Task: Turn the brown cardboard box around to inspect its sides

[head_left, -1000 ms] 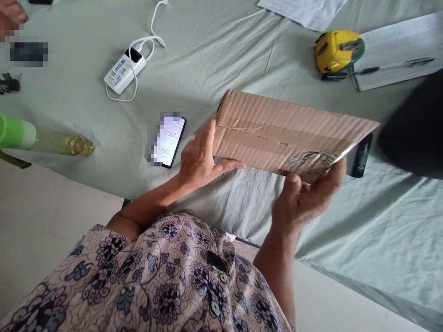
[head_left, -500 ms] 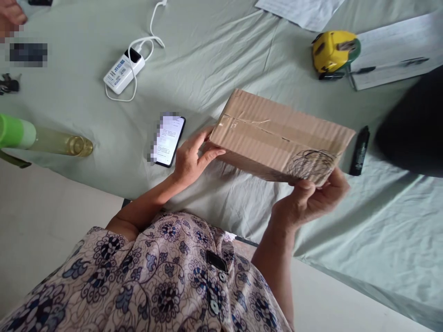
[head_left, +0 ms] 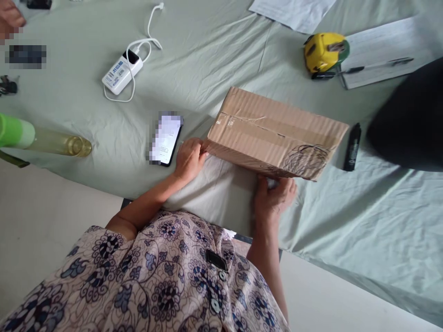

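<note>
A taped brown cardboard box (head_left: 277, 131) with black scribbles at one end lies on the green-clothed table (head_left: 224, 60). My left hand (head_left: 188, 159) is curled against its near left corner, beside a lit phone (head_left: 166, 138). My right hand (head_left: 273, 193) is curled at the box's near lower edge, its fingertips tucked under it. The cloth between my hands is pulled smooth.
A black marker (head_left: 351, 147) lies right of the box, by a dark object (head_left: 408, 124). Behind are a yellow tape measure (head_left: 323, 50), papers with a pen (head_left: 377, 64), and a white power bank (head_left: 121, 71). At left lies a green-capped bottle (head_left: 51, 143). Another person's hand (head_left: 10, 16) is far left.
The box, held tilted above the table, has come down to rest on the cloth. Both hands slid from its ends to its near lower edge.
</note>
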Demonstrator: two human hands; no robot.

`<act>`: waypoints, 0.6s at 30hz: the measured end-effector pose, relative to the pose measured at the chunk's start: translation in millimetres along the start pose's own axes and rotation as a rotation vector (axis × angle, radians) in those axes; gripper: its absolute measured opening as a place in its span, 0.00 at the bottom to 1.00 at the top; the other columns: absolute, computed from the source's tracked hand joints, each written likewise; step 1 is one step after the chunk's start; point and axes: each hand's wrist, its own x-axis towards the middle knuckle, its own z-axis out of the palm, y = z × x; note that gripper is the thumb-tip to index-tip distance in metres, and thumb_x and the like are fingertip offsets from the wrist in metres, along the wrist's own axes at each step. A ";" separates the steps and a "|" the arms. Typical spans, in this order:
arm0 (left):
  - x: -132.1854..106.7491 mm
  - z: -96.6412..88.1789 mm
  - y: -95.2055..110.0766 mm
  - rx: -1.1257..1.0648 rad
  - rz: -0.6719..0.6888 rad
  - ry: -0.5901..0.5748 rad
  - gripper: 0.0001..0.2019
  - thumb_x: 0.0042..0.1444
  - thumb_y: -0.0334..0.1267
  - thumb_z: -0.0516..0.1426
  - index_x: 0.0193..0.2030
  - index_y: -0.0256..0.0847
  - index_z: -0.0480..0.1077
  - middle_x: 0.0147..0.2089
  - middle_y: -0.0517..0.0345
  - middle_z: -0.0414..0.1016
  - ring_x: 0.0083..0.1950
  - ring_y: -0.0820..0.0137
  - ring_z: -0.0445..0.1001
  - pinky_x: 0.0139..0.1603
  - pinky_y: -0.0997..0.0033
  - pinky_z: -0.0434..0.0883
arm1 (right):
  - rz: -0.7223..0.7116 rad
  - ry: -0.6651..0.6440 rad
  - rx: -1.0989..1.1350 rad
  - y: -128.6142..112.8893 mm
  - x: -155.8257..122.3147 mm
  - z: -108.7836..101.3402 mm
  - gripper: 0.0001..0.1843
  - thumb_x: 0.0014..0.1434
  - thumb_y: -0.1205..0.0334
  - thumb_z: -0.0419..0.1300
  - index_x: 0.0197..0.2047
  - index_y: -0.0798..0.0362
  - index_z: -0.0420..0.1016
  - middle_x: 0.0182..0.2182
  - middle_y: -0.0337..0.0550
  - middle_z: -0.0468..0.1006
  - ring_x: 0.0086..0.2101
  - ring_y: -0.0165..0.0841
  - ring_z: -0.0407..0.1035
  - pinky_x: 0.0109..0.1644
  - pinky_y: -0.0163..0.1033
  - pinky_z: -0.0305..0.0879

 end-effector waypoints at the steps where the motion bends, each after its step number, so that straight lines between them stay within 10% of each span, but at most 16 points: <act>1: 0.4 0.1 2.0 0.013 -0.004 0.003 0.07 0.63 0.35 0.64 0.44 0.39 0.71 0.49 0.44 0.79 0.54 0.52 0.79 0.57 0.52 0.76 | 0.000 0.001 -0.013 -0.1 0.2 1.3 0.14 0.56 0.48 0.58 0.34 0.46 0.58 0.35 0.46 0.69 0.44 0.48 0.65 0.56 0.59 0.64; 10: -13.8 28.0 15.3 -0.010 -0.070 0.197 0.40 0.42 0.64 0.73 0.50 0.37 0.67 0.51 0.34 0.79 0.55 0.43 0.79 0.55 0.45 0.75 | 0.118 0.037 0.019 -29.8 -18.4 13.4 0.40 0.44 0.36 0.72 0.50 0.49 0.60 0.46 0.50 0.68 0.53 0.55 0.65 0.62 0.67 0.62; 18: -20.2 35.5 21.0 -0.061 -0.111 0.306 0.46 0.39 0.71 0.71 0.52 0.37 0.66 0.50 0.34 0.77 0.54 0.43 0.79 0.55 0.44 0.75 | 0.178 0.108 0.082 -50.7 -30.8 17.6 0.49 0.41 0.33 0.74 0.55 0.49 0.56 0.51 0.54 0.66 0.55 0.55 0.63 0.62 0.68 0.60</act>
